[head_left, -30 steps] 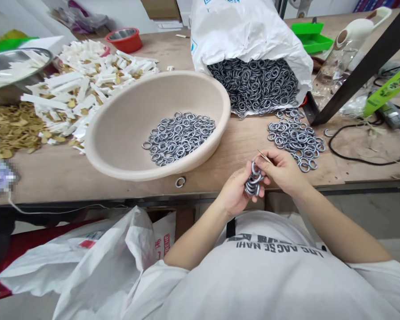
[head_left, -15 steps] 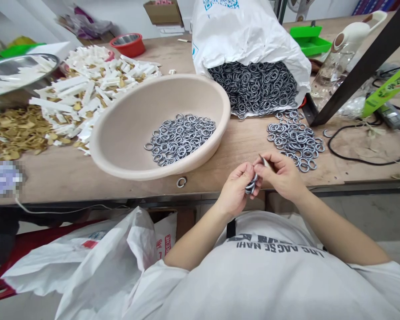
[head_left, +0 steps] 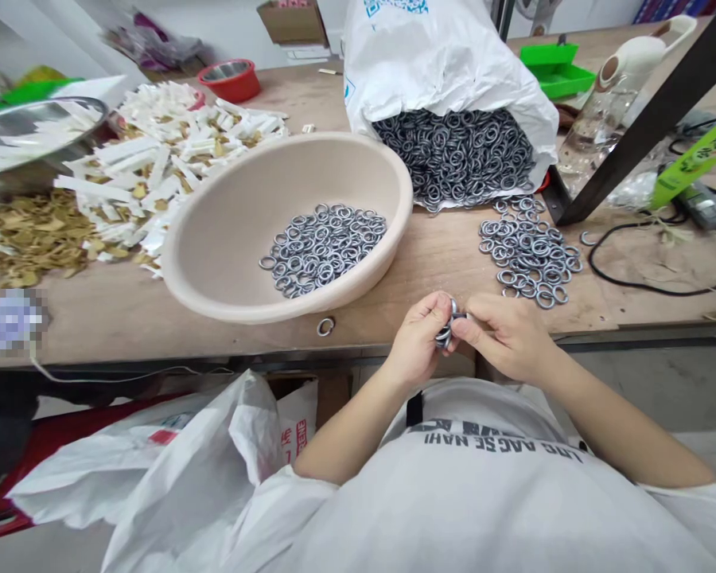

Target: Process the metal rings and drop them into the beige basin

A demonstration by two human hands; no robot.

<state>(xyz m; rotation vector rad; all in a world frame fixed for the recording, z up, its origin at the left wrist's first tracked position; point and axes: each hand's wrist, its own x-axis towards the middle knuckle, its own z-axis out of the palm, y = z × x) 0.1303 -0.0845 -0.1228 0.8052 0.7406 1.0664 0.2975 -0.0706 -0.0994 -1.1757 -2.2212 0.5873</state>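
Note:
My left hand (head_left: 416,341) is closed around several grey metal rings (head_left: 444,337), one of them standing up between thumb and fingers. My right hand (head_left: 510,333) meets it in front of my body, its fingers closed on a small pointed, blade-like tool (head_left: 461,316). Only a short dark part of that tool shows, against the upright ring; my fingers hide the rest. To the left, a wide beige basin (head_left: 215,239) holds a heap of similar rings (head_left: 328,247). A loose pile of rings (head_left: 531,259) lies on the table beyond my right hand. One single ring (head_left: 325,326) lies below the basin.
A white sack (head_left: 429,64) spills rings at the back. White strips (head_left: 131,167) and tan pieces (head_left: 33,239) are heaped at the left, near a steel bowl (head_left: 89,135). A dark metal post (head_left: 638,127) and a black cable (head_left: 656,293) stand at the right.
My right hand has turned and lowered, bringing the tool's tip from pointing up down against a ring. A ring now stands higher in my left hand. The basin and piles look unchanged.

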